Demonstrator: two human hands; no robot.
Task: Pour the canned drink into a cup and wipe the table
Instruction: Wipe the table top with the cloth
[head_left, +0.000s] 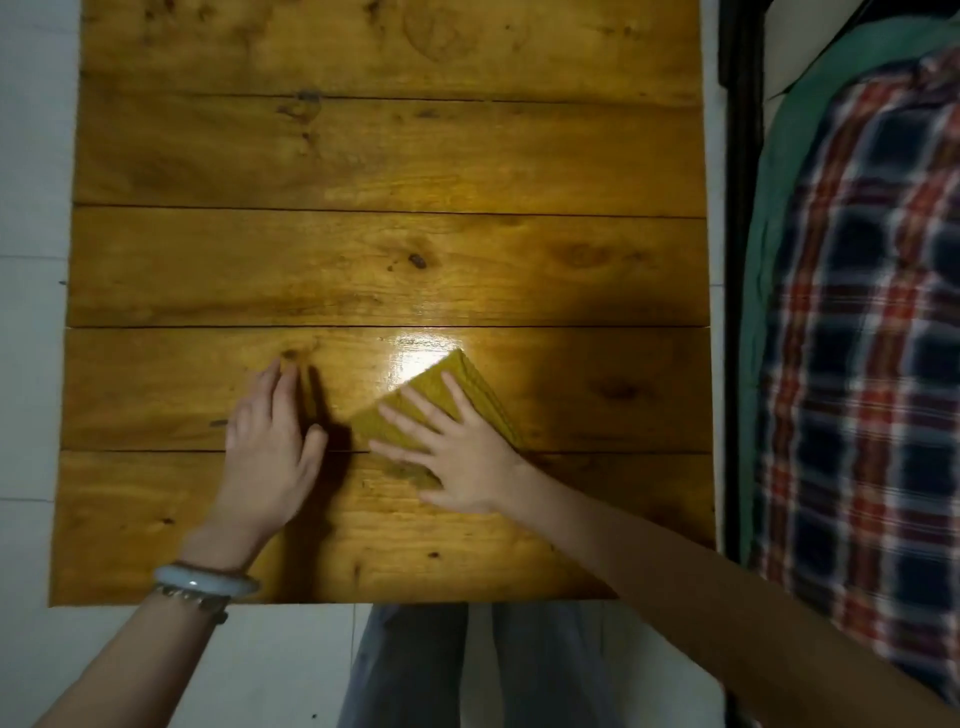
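Observation:
A folded yellow-brown cloth (470, 387) lies on the wooden plank table (363, 156), near its front middle. My right hand (457, 457) rests flat on the cloth with fingers spread, pressing it to the wood. My left hand (270, 441) lies flat on the bare table just left of the cloth, fingers together, holding nothing. A shiny wet-looking patch (415, 353) glints just beyond the cloth. No can and no cup are in view.
White tiled floor (31, 208) surrounds the table on the left and front. At the right stands a dark frame (740, 260) with a plaid cloth (857, 338) and green fabric (779, 182) hanging on it. My legs (467, 670) show below the table's front edge.

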